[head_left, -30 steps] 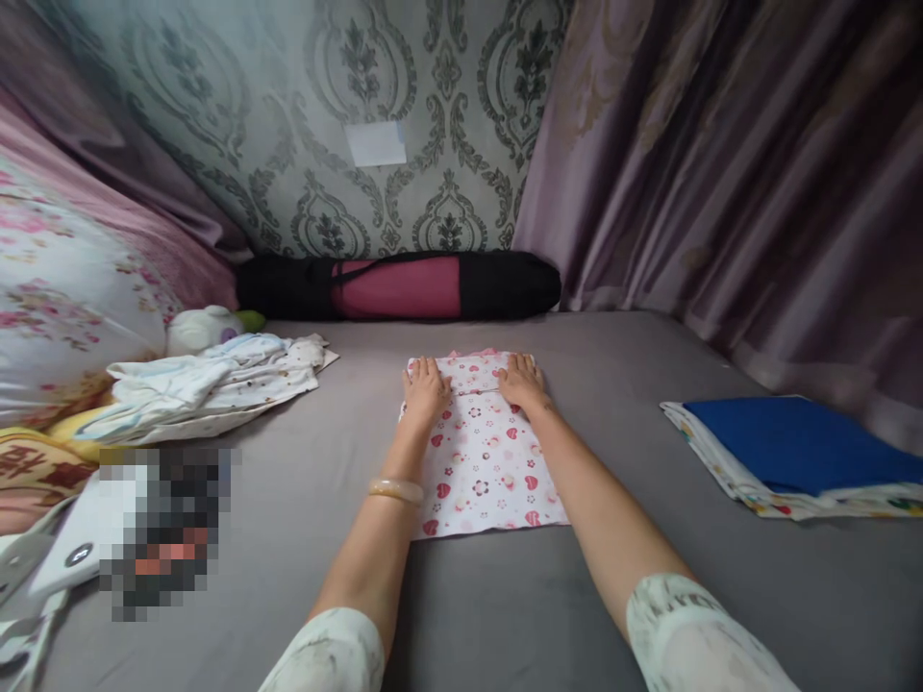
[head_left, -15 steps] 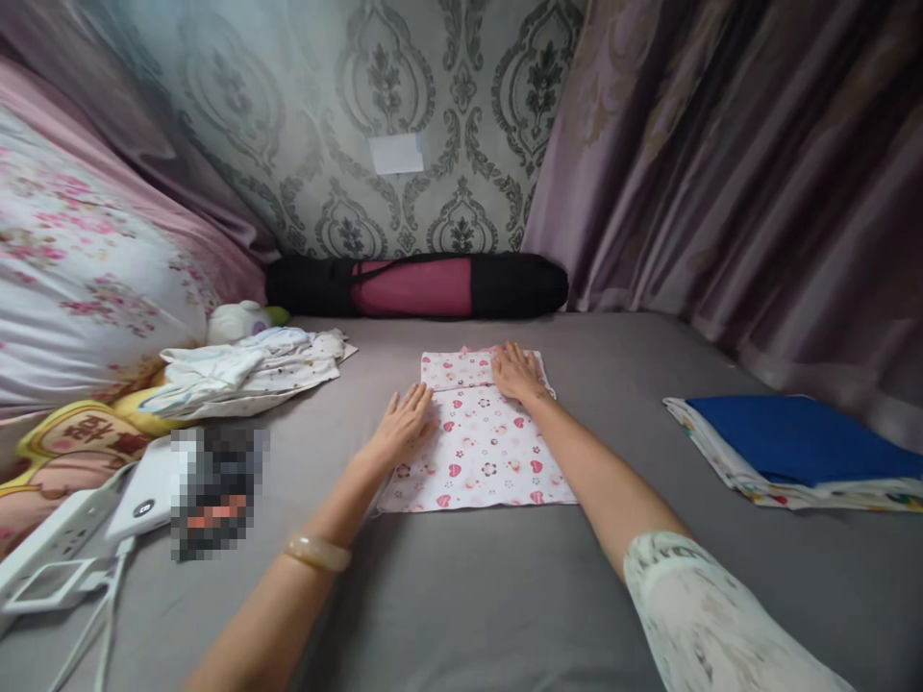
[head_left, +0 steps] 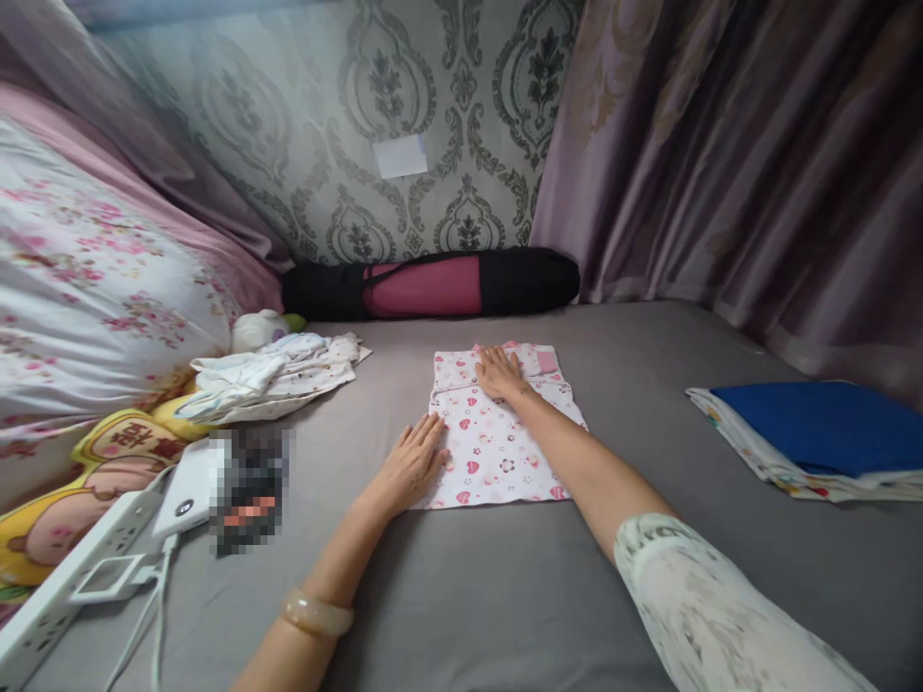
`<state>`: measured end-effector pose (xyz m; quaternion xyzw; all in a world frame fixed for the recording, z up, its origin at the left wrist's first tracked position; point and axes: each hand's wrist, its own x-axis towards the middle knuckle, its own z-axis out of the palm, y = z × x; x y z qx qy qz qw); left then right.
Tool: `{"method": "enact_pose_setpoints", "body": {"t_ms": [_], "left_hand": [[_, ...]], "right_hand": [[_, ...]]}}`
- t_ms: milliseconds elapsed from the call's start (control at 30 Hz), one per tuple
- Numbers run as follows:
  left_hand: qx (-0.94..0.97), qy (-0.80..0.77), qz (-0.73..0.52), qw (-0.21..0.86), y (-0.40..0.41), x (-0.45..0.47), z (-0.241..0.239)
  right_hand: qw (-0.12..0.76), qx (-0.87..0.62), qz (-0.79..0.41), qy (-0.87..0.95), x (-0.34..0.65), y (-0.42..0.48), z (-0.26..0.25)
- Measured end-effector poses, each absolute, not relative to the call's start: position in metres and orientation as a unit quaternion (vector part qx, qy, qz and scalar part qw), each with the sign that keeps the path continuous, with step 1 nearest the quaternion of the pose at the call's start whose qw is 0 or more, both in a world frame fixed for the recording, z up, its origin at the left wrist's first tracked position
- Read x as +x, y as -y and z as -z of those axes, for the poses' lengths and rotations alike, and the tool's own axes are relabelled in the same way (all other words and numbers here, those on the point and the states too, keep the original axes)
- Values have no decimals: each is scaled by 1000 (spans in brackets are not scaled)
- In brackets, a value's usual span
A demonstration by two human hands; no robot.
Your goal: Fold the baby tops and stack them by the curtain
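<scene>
A white cloth with red hearts and flowers (head_left: pixel 497 452) lies folded flat on the grey bed sheet (head_left: pixel 505 596). My right hand (head_left: pixel 496 371) rests palm down on its far part, fingers stretched out. My left hand (head_left: pixel 411 464) lies flat at the cloth's near left edge, fingers together and extended, touching the fabric. A pale bangle (head_left: pixel 317 612) sits on my left wrist. Neither hand grips anything.
A heap of white baby clothes (head_left: pixel 274 373) lies at the left, beside a floral pillow (head_left: pixel 93 288). A black and pink rolled mat bag (head_left: pixel 433 284) lies along the wall. Folded blue cloth (head_left: pixel 822 428) sits at the right by the curtain. A white power strip (head_left: pixel 64 586) lies near left.
My left hand slid from the cloth's far end back to its near left edge. My right hand stayed on the far part. The view shifted a little to the left.
</scene>
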<state>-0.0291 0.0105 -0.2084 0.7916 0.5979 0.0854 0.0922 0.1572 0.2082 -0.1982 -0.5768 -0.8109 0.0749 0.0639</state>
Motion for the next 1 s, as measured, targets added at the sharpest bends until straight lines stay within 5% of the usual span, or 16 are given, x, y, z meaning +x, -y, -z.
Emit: {"method": "enact_pose_setpoints", "body": {"t_ms": [1000], "left_hand": [[767,-618,-140,104,-7,-28,212]], "right_hand": [[119,-514,-84,845,62,-190,198]]}}
